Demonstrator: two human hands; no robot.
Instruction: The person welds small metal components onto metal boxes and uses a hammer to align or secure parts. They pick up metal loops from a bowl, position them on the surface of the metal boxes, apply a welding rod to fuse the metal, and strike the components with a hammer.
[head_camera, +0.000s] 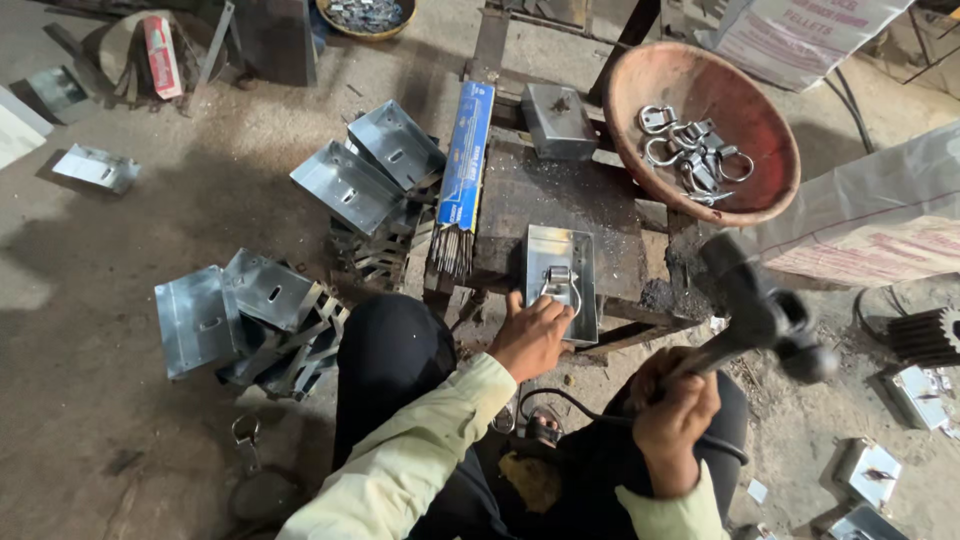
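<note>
In the head view, a metal tray (560, 280) with a ring latch (560, 283) is pinned on the dark workbench (590, 200) by the left hand (530, 335), fingers spread flat over its near edge. At four o'clock, the right hand (675, 415) is closed round a welding holder (765, 315), blurred; its tip cannot be made out. At one o'clock, shackles (690, 150) are heaped in a rusty bowl (700, 130).

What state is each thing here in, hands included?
Left hand: resting on the metal tray, steadying it.
Metal tray: flat on the workbench, ring clasp inside.
Right hand: gripping the electrode holder, raised.
Red bowl: holds loose ring clasps.
Rod box: open, rods protruding.
</note>
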